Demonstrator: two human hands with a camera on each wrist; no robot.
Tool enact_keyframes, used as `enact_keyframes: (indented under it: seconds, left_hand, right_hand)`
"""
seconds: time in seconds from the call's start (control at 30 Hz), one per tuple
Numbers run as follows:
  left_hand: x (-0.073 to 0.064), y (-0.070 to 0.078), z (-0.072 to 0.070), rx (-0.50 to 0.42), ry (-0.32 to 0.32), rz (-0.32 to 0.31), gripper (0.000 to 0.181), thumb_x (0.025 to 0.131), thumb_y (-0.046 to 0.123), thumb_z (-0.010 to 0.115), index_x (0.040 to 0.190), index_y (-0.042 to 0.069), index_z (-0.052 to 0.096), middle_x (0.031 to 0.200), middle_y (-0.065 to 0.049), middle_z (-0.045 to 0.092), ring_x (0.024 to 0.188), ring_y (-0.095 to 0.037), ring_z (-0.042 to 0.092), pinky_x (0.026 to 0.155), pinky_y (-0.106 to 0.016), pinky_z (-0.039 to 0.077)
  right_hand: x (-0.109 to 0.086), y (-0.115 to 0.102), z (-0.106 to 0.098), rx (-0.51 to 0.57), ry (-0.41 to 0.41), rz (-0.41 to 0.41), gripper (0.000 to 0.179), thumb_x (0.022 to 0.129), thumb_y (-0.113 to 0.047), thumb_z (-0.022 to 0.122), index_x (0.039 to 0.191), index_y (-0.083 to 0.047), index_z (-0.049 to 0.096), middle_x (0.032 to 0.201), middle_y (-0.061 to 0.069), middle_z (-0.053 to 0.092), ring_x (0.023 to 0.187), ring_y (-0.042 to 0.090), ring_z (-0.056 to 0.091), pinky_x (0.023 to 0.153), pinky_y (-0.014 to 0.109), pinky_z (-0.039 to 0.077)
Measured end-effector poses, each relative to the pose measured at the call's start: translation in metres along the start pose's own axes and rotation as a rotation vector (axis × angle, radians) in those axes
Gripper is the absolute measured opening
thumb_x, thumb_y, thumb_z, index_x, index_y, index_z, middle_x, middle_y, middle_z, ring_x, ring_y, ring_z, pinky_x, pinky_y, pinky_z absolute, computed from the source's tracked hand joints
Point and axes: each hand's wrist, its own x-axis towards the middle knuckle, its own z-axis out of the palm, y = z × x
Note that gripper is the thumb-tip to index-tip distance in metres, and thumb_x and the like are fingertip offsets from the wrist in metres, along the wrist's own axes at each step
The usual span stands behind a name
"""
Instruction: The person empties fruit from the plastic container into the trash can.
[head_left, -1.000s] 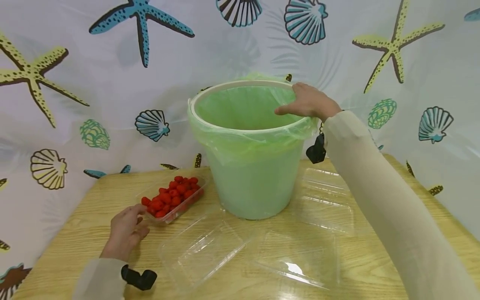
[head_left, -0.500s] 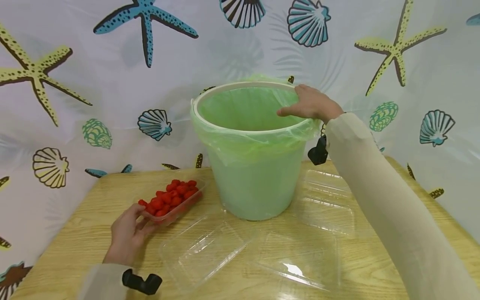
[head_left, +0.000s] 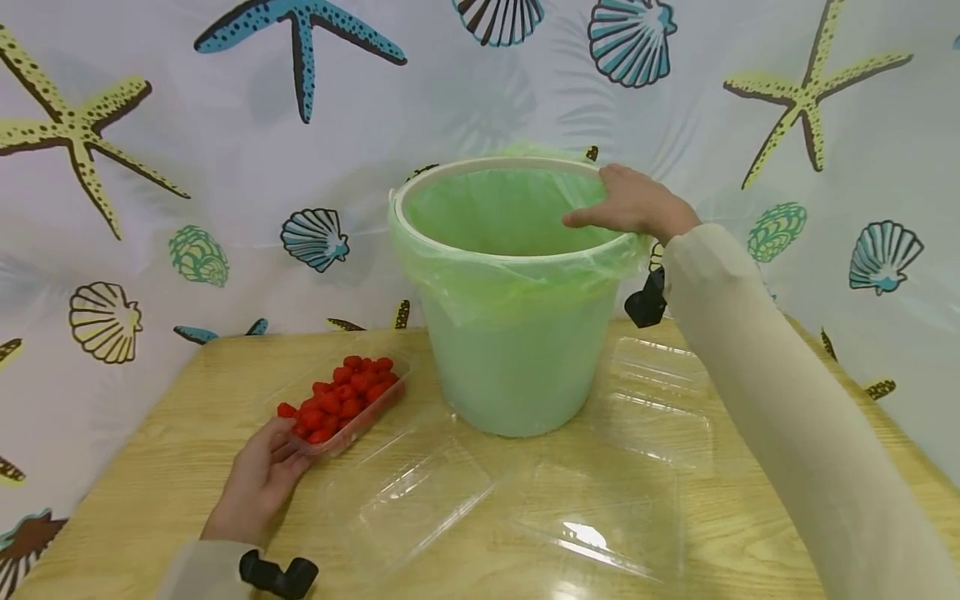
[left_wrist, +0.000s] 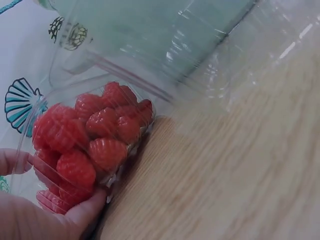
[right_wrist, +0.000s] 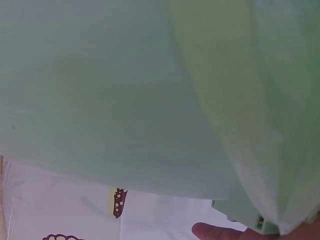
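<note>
My left hand grips the near end of a clear plastic container on the left of the table. Red raspberries fill it. In the left wrist view, the thumb and a finger of my left hand press on opposite sides of the container, around the raspberries. My right hand rests on the right rim of a pale green bin, its thumb stretched over the opening. A thin green liner bag is folded over the rim. The right wrist view shows mostly bin side and liner.
Transparent plastic trays or lids lie flat on the wooden table: one in front, another at front right, more plastic right of the bin. A seashell-patterned cloth hangs behind.
My left hand has moved from touching the container's near corner to gripping its end, with the thumb on the near side. My right hand stays on the bin's rim.
</note>
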Motion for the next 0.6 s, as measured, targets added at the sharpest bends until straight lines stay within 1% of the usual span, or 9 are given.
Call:
enact_keyframes:
  seconds: [0.2, 0.27, 0.3, 0.33, 0.4, 0.47, 0.5, 0.57, 0.6]
  left_hand:
    - [0.0, 0.0, 0.0, -0.051, -0.019, -0.008, 0.008, 0.098, 0.014, 0.042, 0.105, 0.016, 0.044, 0.085, 0.001, 0.055, 0.078, -0.013, 0.058, 0.078, -0.027, 0.053]
    - [-0.001, 0.001, 0.001, -0.072, -0.027, -0.026, 0.012, 0.097, 0.011, 0.04, 0.107, 0.015, 0.044, 0.087, -0.001, 0.058, 0.084, -0.013, 0.059, 0.081, -0.029, 0.054]
    - [-0.002, 0.002, 0.002, -0.11, -0.035, -0.042, 0.014, 0.097, 0.011, 0.039, 0.109, 0.014, 0.043, 0.092, -0.002, 0.057, 0.091, -0.013, 0.058, 0.085, -0.03, 0.053]
    - [-0.003, 0.004, 0.003, -0.128, -0.043, -0.049, 0.016, 0.097, 0.011, 0.039, 0.112, 0.014, 0.042, 0.099, -0.001, 0.055, 0.097, -0.012, 0.055, 0.089, -0.031, 0.052]
    - [-0.006, 0.007, 0.006, -0.132, -0.062, -0.05, 0.017, 0.097, 0.012, 0.038, 0.113, 0.014, 0.04, 0.107, -0.001, 0.05, 0.102, -0.013, 0.052, 0.092, -0.03, 0.051]
    - [-0.01, 0.012, 0.008, -0.134, -0.104, -0.026, 0.016, 0.097, 0.012, 0.037, 0.109, 0.011, 0.047, 0.109, -0.001, 0.05, 0.104, -0.014, 0.052, 0.092, -0.031, 0.051]
    - [-0.013, 0.015, 0.009, -0.133, -0.121, -0.013, 0.015, 0.097, 0.012, 0.037, 0.105, 0.009, 0.049, 0.108, -0.002, 0.049, 0.101, -0.015, 0.052, 0.09, -0.03, 0.052]
    - [-0.018, 0.02, 0.011, -0.102, -0.168, 0.026, 0.02, 0.097, 0.011, 0.035, 0.095, 0.006, 0.054, 0.101, -0.005, 0.055, 0.092, -0.017, 0.056, 0.083, -0.031, 0.054]
    - [-0.02, 0.022, 0.013, -0.113, -0.182, 0.034, 0.022, 0.097, 0.01, 0.035, 0.091, 0.006, 0.056, 0.098, -0.006, 0.056, 0.089, -0.018, 0.057, 0.082, -0.032, 0.055]
  right_hand:
    - [-0.001, 0.0, 0.0, 0.022, 0.002, 0.003, 0.095, 0.091, -0.051, 0.052, 0.153, -0.003, -0.002, 0.16, 0.016, -0.002, 0.148, 0.033, 0.001, 0.119, 0.048, 0.009]
    - [-0.001, 0.0, 0.001, 0.025, 0.0, 0.005, 0.095, 0.091, -0.051, 0.052, 0.153, -0.003, -0.002, 0.16, 0.016, -0.002, 0.148, 0.033, 0.001, 0.119, 0.048, 0.009]
    - [-0.001, 0.001, 0.001, 0.025, 0.0, 0.006, 0.095, 0.091, -0.051, 0.052, 0.153, -0.003, -0.002, 0.16, 0.017, -0.002, 0.148, 0.033, 0.001, 0.119, 0.048, 0.009]
    - [-0.001, 0.001, 0.001, 0.025, -0.001, 0.007, 0.095, 0.091, -0.051, 0.052, 0.153, -0.003, -0.002, 0.16, 0.017, -0.002, 0.148, 0.033, 0.001, 0.119, 0.048, 0.009]
    - [-0.001, 0.001, 0.001, 0.023, -0.001, 0.007, 0.095, 0.091, -0.05, 0.052, 0.153, -0.003, -0.002, 0.16, 0.017, -0.002, 0.148, 0.033, 0.001, 0.119, 0.048, 0.009]
    - [0.0, 0.001, 0.001, 0.02, 0.0, 0.005, 0.095, 0.091, -0.05, 0.052, 0.153, -0.002, -0.003, 0.16, 0.017, -0.002, 0.148, 0.033, 0.001, 0.119, 0.048, 0.008]
    - [0.0, 0.001, 0.001, 0.02, -0.001, 0.005, 0.095, 0.091, -0.051, 0.052, 0.153, -0.002, -0.003, 0.16, 0.017, -0.003, 0.148, 0.033, 0.001, 0.119, 0.048, 0.008]
    - [-0.001, 0.001, 0.0, 0.021, -0.004, 0.009, 0.095, 0.091, -0.051, 0.051, 0.153, -0.003, -0.003, 0.16, 0.017, -0.004, 0.148, 0.034, 0.0, 0.119, 0.048, 0.008]
    - [-0.001, 0.001, 0.0, 0.021, -0.006, 0.011, 0.095, 0.091, -0.051, 0.051, 0.153, -0.003, -0.004, 0.16, 0.016, -0.004, 0.148, 0.034, 0.0, 0.119, 0.049, 0.008]
